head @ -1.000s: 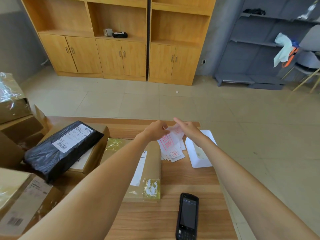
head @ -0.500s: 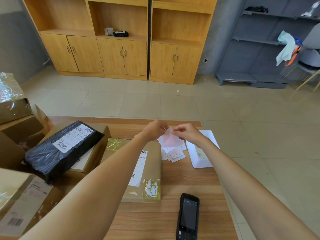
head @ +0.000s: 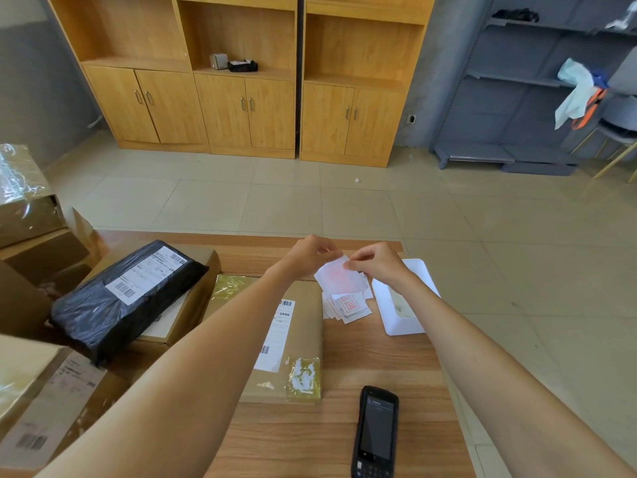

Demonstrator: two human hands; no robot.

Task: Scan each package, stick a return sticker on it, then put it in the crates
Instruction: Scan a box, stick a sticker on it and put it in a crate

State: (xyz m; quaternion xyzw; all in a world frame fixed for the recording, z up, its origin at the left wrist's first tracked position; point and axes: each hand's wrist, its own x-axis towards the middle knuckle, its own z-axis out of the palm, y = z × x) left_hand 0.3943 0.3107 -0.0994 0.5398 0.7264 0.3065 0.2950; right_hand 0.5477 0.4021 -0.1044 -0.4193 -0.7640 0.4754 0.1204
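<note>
Both forearms reach forward, bare, converging over the far half of the wooden table (head: 344,426). Left hand (head: 306,257) palm-down, wrist slightly bent, fingers curled in. Right hand (head: 375,265) turned inward toward the left, knuckles up.

Fingers: both hands pinch the same return sticker (head: 339,279), held up off the table between them. Left fingers closed on its upper left edge; right thumb and forefinger closed on its upper right edge. Sticker is white with a red printed pattern, tilted; print too blurred to read.

Directly below it, a loose pile of stickers (head: 348,305) lies on the table, same white with red square marks. Just right of the pile, a white tray (head: 403,326), partly under the right forearm.

Brown cardboard package (head: 303,339) lies flat beneath the left forearm, just left of the pile. White shipping label with barcodes at top and lower down; small characters, not legible. Yellowed tape at its near and far corners.

Handheld scanner (head: 375,432) lies screen-up on the near table edge, well apart from both hands; screen dark.

Left side: black poly-bag parcel (head: 117,301) with white barcode label, resting on a cardboard box (head: 186,305). Text unreadable.
</note>
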